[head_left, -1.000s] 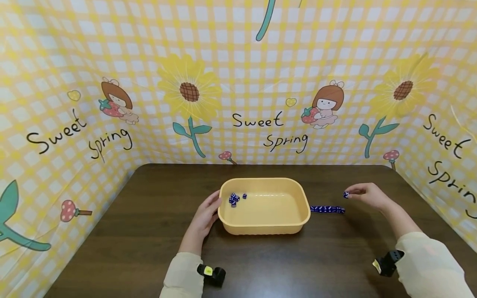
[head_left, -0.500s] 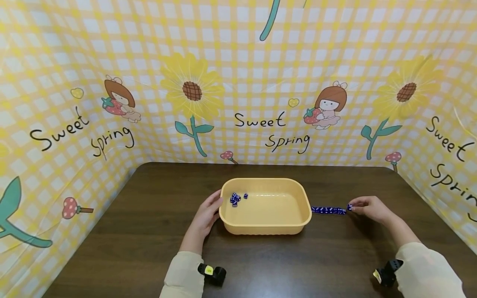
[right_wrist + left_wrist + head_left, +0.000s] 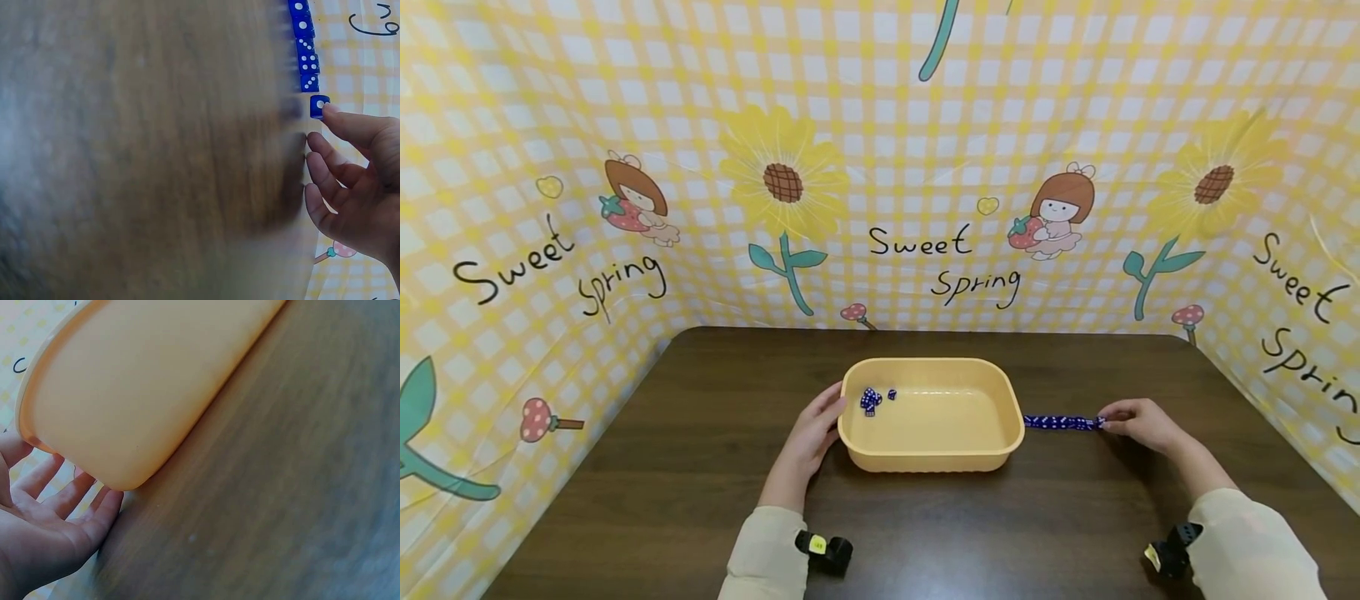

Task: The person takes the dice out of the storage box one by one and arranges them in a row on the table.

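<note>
In the head view, a yellow plastic basin (image 3: 932, 460) stands mid-table. My left hand (image 3: 811, 433) rests against its left end. The left wrist view shows those fingers (image 3: 72, 494) loosely bent against the outer wall, below the rim. Right of the basin, a straight row of blue dice with white pips (image 3: 1060, 422) runs out from its side. My right hand (image 3: 1142, 423) pinches a blue die (image 3: 319, 106) at the row's right end. In the right wrist view, a narrow gap separates it from the last die (image 3: 309, 83); the other fingers hang loosely curled.
Several more blue dice (image 3: 871, 402) lie inside the basin near its left end, one slightly apart. The dark wooden table (image 3: 940, 533) reaches back to a yellow checked cloth (image 3: 910, 167) hung around three sides. Both wrists wear small black cameras.
My right hand has come down and toward the row, bringing the pinched die to its right end. The left hand and the basin have stayed in place.
</note>
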A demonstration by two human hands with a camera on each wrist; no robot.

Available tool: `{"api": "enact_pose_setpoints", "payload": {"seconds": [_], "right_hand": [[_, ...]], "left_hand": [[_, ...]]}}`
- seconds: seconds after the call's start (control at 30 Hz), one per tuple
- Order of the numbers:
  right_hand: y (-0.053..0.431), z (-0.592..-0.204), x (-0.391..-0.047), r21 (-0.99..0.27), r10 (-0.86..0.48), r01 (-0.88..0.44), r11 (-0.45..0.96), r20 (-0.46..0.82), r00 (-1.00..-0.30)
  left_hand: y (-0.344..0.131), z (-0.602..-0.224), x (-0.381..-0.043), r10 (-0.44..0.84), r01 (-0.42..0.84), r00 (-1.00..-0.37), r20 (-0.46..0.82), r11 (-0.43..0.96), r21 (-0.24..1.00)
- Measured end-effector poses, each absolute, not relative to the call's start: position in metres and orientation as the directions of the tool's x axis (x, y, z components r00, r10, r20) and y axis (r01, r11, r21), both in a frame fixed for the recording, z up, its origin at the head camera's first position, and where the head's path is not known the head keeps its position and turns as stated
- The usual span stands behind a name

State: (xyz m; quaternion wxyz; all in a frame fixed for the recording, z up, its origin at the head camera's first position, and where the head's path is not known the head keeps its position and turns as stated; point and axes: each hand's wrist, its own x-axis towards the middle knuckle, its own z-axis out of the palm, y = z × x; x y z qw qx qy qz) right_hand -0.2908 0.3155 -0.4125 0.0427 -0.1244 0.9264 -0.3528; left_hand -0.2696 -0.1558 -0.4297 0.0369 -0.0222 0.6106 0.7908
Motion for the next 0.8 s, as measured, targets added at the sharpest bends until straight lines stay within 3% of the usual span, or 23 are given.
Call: {"api": "enact_pose_setpoints", "payload": {"seconds": [0.8], "right_hand": [[0.3162,-0.4171,-0.2932,-0.725,-0.268,-0.164,0.669,-0.03,-0.963]], "left_hand": [[-0.1553,-0.4315,-0.2707,0.03,-0.076,-0.997,-0.071,-0.258,0.963]]}}
